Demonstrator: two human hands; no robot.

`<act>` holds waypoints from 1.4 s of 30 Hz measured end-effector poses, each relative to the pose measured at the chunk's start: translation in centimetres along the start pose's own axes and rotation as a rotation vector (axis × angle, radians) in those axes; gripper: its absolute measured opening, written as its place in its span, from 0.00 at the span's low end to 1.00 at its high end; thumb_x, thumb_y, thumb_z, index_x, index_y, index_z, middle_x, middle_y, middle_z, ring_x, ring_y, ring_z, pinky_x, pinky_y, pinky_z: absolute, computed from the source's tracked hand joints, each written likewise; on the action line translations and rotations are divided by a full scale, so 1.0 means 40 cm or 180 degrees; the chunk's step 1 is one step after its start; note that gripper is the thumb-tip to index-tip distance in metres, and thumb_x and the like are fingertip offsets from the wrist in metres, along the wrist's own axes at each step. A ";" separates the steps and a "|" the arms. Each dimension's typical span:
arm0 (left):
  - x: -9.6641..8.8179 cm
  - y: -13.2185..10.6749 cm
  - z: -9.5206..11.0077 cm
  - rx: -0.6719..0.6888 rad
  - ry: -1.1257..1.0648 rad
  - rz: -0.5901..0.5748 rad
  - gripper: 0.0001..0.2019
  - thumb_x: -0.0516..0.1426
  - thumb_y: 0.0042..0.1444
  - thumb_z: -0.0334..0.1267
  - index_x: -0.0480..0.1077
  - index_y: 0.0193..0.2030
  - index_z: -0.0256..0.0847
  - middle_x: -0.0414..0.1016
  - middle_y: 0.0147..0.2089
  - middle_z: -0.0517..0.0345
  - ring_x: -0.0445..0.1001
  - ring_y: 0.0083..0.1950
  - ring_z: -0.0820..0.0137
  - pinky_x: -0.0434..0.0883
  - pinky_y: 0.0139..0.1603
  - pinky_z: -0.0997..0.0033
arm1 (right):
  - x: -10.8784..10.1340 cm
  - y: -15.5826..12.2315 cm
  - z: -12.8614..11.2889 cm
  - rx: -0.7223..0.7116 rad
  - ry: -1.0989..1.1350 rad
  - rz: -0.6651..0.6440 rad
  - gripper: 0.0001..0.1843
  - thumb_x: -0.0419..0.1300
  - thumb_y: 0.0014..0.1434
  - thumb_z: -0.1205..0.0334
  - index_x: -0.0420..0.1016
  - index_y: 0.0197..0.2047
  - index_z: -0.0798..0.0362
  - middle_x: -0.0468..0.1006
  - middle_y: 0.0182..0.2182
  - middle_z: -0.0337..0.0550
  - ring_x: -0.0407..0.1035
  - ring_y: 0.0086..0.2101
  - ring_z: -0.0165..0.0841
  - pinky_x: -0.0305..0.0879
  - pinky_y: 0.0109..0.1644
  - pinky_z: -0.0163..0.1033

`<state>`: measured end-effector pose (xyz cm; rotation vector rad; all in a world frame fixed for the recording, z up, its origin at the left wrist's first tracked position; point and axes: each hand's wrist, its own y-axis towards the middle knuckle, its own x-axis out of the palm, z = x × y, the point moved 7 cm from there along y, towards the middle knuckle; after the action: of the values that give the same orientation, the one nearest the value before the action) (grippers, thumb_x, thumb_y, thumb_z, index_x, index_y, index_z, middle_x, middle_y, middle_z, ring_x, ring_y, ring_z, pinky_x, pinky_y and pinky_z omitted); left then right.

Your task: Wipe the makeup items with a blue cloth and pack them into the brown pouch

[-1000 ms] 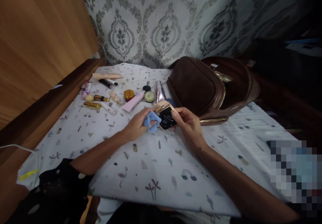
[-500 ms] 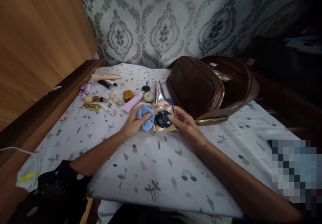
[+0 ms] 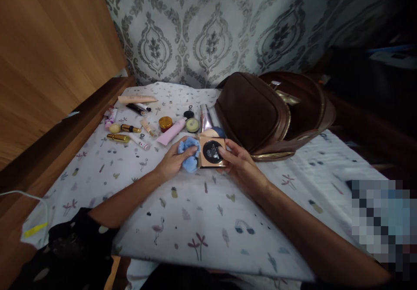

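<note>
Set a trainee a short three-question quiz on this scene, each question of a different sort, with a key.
1. True or false: the left hand presses a blue cloth against the gold compact.
2. What does the right hand grip? A a phone; B the gold compact; C a hairbrush.
3. Fill in: seen from the head camera, the loose cosmetics lie to the ___ of the brown bag.
Key: 1 true; 2 B; 3 left.
</note>
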<state>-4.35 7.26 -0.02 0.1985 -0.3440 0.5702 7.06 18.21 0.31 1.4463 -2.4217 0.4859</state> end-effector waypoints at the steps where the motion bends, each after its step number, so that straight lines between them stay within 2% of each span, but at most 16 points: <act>1: 0.003 -0.001 -0.002 -0.0042 0.0033 -0.0068 0.16 0.69 0.49 0.47 0.74 0.38 0.39 0.72 0.35 0.62 0.70 0.36 0.75 0.69 0.40 0.75 | -0.002 0.000 -0.001 -0.0005 0.0020 0.0035 0.25 0.75 0.43 0.51 0.71 0.40 0.49 0.74 0.28 0.33 0.67 0.24 0.26 0.62 0.22 0.31; 6: 0.016 -0.008 -0.012 -0.0225 0.0153 -0.0316 0.15 0.67 0.51 0.47 0.72 0.37 0.38 0.70 0.32 0.63 0.68 0.33 0.76 0.68 0.37 0.74 | -0.009 0.007 -0.007 -0.0149 0.0124 0.0099 0.23 0.75 0.44 0.52 0.70 0.38 0.49 0.73 0.28 0.32 0.66 0.24 0.25 0.63 0.22 0.30; 12: 0.020 -0.011 -0.019 -0.0423 -0.0047 -0.0266 0.20 0.70 0.45 0.48 0.74 0.40 0.41 0.72 0.32 0.62 0.70 0.33 0.75 0.69 0.36 0.73 | -0.012 0.011 -0.002 -0.0180 0.0308 0.0056 0.21 0.74 0.47 0.55 0.68 0.38 0.48 0.80 0.38 0.38 0.75 0.34 0.34 0.71 0.28 0.36; 16: 0.016 -0.007 -0.010 -0.0378 -0.0125 -0.0138 0.20 0.71 0.43 0.48 0.73 0.37 0.39 0.72 0.31 0.62 0.70 0.31 0.75 0.70 0.35 0.72 | -0.005 0.007 -0.003 -0.0141 0.0328 -0.0068 0.20 0.73 0.48 0.57 0.70 0.40 0.49 0.81 0.42 0.41 0.77 0.39 0.39 0.76 0.38 0.45; 19: 0.012 -0.006 -0.002 -0.0329 -0.0210 0.0014 0.20 0.72 0.42 0.47 0.72 0.34 0.38 0.71 0.29 0.63 0.69 0.29 0.76 0.70 0.33 0.73 | -0.006 0.005 -0.007 -0.0115 0.0277 -0.0060 0.21 0.74 0.47 0.57 0.72 0.41 0.50 0.82 0.43 0.43 0.76 0.43 0.40 0.75 0.45 0.46; 23: 0.001 -0.005 0.011 -0.0242 -0.0276 0.0303 0.21 0.73 0.39 0.47 0.74 0.35 0.38 0.73 0.30 0.63 0.71 0.31 0.75 0.71 0.35 0.74 | 0.001 0.002 -0.005 0.0014 0.0119 -0.0162 0.21 0.75 0.45 0.58 0.75 0.42 0.50 0.82 0.39 0.42 0.76 0.40 0.37 0.73 0.42 0.41; 29: -0.004 -0.001 0.012 -0.0167 -0.0341 0.0337 0.21 0.73 0.40 0.48 0.74 0.37 0.39 0.74 0.32 0.63 0.72 0.32 0.75 0.72 0.36 0.73 | 0.010 0.001 0.002 0.0044 0.0014 -0.0289 0.21 0.75 0.44 0.58 0.76 0.41 0.51 0.81 0.36 0.39 0.74 0.35 0.31 0.72 0.38 0.37; 34: 0.011 -0.004 -0.005 -0.0169 -0.0123 0.0005 0.19 0.71 0.44 0.46 0.74 0.39 0.39 0.75 0.33 0.61 0.73 0.35 0.73 0.72 0.40 0.71 | 0.009 0.006 0.013 0.0024 0.0144 -0.0249 0.19 0.75 0.46 0.59 0.75 0.40 0.50 0.79 0.36 0.37 0.73 0.33 0.28 0.72 0.33 0.32; 38: 0.037 -0.018 -0.008 -0.0200 0.0182 -0.0420 0.21 0.69 0.48 0.43 0.74 0.48 0.41 0.78 0.41 0.57 0.75 0.40 0.70 0.72 0.44 0.70 | 0.011 0.006 0.015 0.0019 0.0220 -0.0281 0.19 0.75 0.46 0.58 0.75 0.40 0.49 0.79 0.37 0.37 0.74 0.33 0.28 0.74 0.33 0.32; 42: 0.051 -0.030 0.002 -0.0180 0.0620 -0.0588 0.26 0.70 0.48 0.41 0.73 0.54 0.44 0.78 0.48 0.55 0.76 0.47 0.65 0.72 0.48 0.69 | 0.010 0.004 0.010 -0.0030 0.0280 -0.0276 0.17 0.73 0.49 0.56 0.75 0.40 0.49 0.80 0.39 0.39 0.74 0.33 0.29 0.76 0.35 0.34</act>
<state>-2.09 7.26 0.68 0.1174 -0.1505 0.3928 6.71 17.78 0.09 1.4869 -2.2800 0.5063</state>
